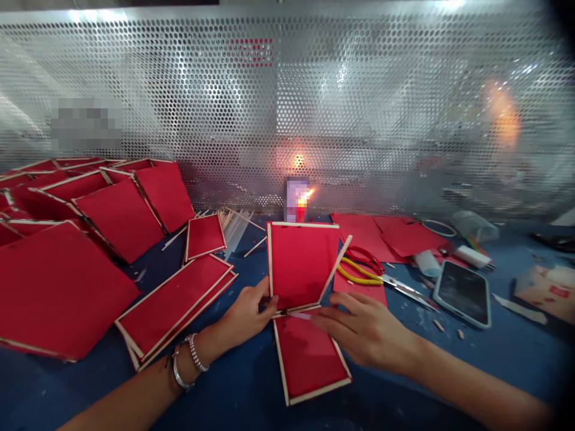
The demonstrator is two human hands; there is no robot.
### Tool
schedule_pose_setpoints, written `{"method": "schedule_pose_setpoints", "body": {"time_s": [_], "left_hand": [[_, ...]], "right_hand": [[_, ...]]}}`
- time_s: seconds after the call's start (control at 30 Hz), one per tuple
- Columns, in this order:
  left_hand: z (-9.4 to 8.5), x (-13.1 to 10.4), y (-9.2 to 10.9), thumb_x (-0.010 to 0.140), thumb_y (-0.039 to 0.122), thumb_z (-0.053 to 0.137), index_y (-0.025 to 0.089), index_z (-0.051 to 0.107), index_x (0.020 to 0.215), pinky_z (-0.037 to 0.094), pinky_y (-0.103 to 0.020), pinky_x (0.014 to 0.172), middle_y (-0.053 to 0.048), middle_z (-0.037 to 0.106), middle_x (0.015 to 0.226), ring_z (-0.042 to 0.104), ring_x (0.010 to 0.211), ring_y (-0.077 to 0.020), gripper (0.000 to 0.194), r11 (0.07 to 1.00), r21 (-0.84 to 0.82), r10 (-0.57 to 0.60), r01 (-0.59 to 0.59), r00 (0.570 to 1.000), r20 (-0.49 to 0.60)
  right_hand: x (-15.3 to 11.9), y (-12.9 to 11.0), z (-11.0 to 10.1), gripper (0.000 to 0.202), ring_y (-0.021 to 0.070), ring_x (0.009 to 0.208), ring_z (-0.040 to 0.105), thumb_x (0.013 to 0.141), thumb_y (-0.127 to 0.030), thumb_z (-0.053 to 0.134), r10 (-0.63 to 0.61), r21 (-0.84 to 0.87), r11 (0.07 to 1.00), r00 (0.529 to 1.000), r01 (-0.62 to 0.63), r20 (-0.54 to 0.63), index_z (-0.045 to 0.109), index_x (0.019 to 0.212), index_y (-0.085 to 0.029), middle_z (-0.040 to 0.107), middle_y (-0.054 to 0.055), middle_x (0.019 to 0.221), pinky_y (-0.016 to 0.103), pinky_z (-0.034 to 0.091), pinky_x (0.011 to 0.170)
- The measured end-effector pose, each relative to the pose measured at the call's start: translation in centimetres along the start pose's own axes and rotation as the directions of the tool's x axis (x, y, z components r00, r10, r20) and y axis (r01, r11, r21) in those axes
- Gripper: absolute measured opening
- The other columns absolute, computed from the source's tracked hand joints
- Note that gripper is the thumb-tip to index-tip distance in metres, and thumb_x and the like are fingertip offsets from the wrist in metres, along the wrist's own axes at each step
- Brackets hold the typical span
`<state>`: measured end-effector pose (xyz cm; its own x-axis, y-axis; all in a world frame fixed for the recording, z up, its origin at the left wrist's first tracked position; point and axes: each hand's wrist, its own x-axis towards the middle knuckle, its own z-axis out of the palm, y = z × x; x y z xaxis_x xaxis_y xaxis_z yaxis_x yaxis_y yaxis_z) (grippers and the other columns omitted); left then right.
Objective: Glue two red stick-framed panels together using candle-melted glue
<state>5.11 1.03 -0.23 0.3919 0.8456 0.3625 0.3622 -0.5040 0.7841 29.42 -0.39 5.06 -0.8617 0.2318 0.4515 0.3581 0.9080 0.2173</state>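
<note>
A red panel with pale wooden edge strips (303,263) stands upright at the centre, its right strip leaning outward. At its foot, a second red framed panel (312,356) lies flat toward me. My left hand (251,308) pinches the upright panel's lower left corner between thumb and fingers. In my right hand (363,329) is a thin translucent stick (300,315), its tip at the seam where the two panels meet. A lit red candle (300,211) burns behind the upright panel, partly blurred.
Red framed boxes (119,209) and flat framed panels (175,305) fill the left. Loose sticks (236,227) lie behind. On the right are red sheets (404,236), scissors (404,290), a phone (463,293) and a small box (548,290). A perforated metal screen (359,108) stands behind.
</note>
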Motion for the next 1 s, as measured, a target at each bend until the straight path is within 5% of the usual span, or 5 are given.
{"method": "schedule_pose_setpoints", "body": {"time_s": [0.5,1.0], "left_hand": [[0.0,-0.1,0.1,0.087,0.018,0.043,0.02,0.049,0.108,0.044,-0.021,0.056,0.001,0.067,0.078,0.062,0.065,-0.0134,0.022,0.997,0.071,0.006,-0.005,1.0,-0.022],[-0.2,0.0,0.0,0.089,0.018,0.042,0.021,0.046,0.116,0.047,-0.021,0.064,-0.001,0.066,0.096,0.063,0.076,-0.0134,0.028,1.0,0.018,0.006,-0.006,1.0,0.02]], "right_hand": [[-1.2,0.5,-0.3,0.026,0.0214,0.084,0.053,0.085,-0.009,0.038,0.066,-0.07,0.995,0.998,-0.065,0.024,0.057,0.104,-0.012,0.065,0.007,0.083,0.033,0.046,0.066],[-1.1,0.3,-0.7,0.018,0.0186,0.075,0.054,0.084,-0.012,0.044,0.193,-0.125,0.973,0.981,-0.194,-0.017,0.06,0.091,-0.015,0.064,0.004,0.073,0.03,0.037,0.061]]}}
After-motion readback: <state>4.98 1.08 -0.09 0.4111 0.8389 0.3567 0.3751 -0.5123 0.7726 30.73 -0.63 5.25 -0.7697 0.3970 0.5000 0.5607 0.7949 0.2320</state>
